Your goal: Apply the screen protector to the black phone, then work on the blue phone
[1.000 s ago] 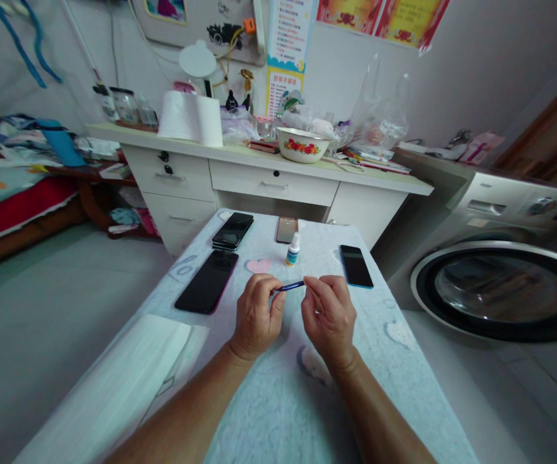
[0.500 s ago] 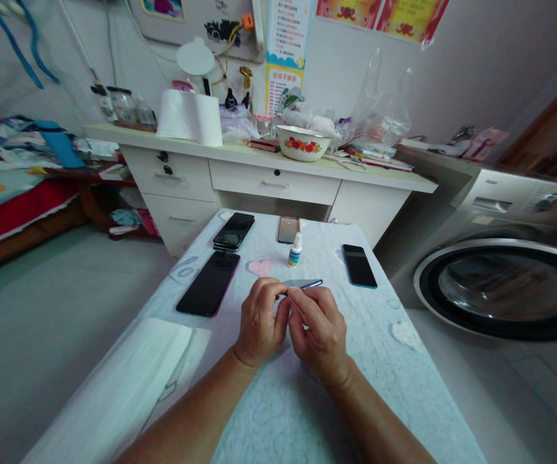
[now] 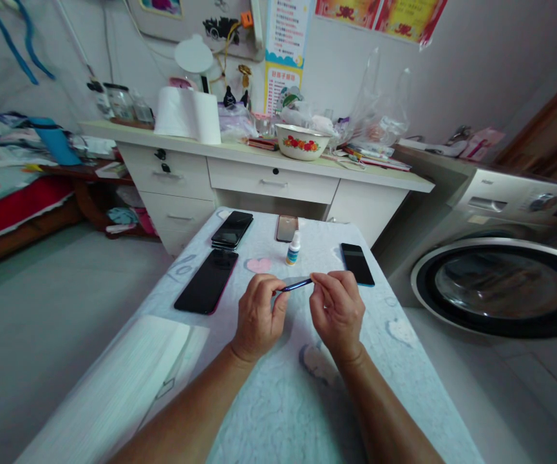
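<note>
My left hand (image 3: 259,316) pinches the left end of a slim dark-blue phone (image 3: 297,285), seen almost edge-on, so its face is hidden. At the other end, the closed fingers of my right hand (image 3: 339,312) meet its edge. Just beyond my hands stands a small white spray bottle (image 3: 293,249) with a blue and yellow label. To the left lies a large black phone (image 3: 207,282) with a pink edge, and behind it a stack of dark phones (image 3: 232,229). A blue-edged phone (image 3: 357,264) rests on the right, and a brownish phone (image 3: 287,228) at the far edge.
A pale patterned cloth covers the table (image 3: 278,406); white paper or film (image 3: 114,380) lies along its left side. Beyond is a white desk (image 3: 273,180) bearing a flowered bowl (image 3: 302,143) and paper rolls (image 3: 188,116). On the right stands a washing machine (image 3: 493,212).
My right hand has moved right, away from my left hand, along the phone. More of the phone's blue edge shows between my hands. The view has shifted slightly.
</note>
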Demonstrator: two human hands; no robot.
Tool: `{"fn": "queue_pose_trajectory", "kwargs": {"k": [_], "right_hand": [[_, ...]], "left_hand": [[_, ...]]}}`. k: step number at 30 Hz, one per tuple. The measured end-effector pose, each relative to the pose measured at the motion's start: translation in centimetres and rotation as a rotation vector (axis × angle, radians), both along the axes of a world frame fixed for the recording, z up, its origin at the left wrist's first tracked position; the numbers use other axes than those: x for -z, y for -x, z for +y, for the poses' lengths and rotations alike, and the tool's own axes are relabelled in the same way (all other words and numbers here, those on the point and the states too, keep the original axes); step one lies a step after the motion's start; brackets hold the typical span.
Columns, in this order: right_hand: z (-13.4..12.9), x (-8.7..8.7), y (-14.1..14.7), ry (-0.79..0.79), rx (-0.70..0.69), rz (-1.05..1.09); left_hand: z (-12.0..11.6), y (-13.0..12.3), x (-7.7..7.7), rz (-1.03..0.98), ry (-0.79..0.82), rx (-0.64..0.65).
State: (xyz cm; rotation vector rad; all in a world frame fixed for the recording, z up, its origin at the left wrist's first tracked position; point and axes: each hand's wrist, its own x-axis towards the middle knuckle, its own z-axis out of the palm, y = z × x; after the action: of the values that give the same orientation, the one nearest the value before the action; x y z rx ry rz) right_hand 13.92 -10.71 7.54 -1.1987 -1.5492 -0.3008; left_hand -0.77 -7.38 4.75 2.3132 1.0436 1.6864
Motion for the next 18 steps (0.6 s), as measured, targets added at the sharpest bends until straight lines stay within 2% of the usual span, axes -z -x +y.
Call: {"fn": "queue_pose_trajectory", "kwargs": {"k": [10,18], "right_hand": [[0.44,0.06,-0.43,0.043,0.029,0.136],[0.43,0.03,-0.43,0.062,0.011,0.159]], "left_hand": [[0.06,0.02,-0.15,-0.014,-0.017,-0.012],[0.11,-0.02,0.07,0.002,-0.009,-0.013]]}}
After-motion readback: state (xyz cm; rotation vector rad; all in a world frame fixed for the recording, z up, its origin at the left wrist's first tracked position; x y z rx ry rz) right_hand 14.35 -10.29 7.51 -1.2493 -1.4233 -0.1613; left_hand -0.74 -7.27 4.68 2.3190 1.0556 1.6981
